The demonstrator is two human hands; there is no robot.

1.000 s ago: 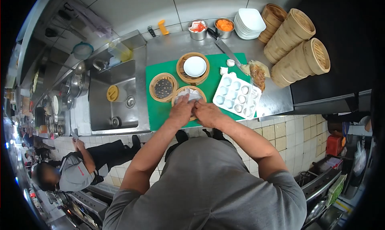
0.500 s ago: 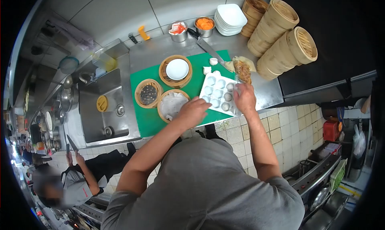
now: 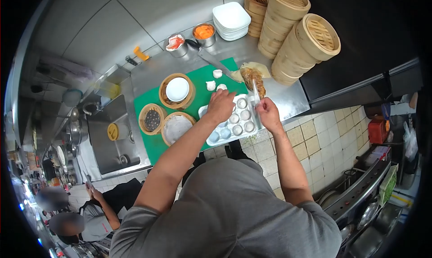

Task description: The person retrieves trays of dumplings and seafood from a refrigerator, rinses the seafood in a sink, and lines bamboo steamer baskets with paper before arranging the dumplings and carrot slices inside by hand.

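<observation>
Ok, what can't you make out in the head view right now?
Head view: some cups of the white tray, covered by the left hand.
Head view: whether the right hand grips the clear strip near it; too small and see-through.
Head view: insides of the tall bamboo steamer stacks, hidden by walls and slatted tops.
Head view: the thing in the co-worker's hands, too small and blurred.

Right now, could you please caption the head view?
Left hand over a white compartment tray, right hand pinching a translucent strip alongside.
</observation>
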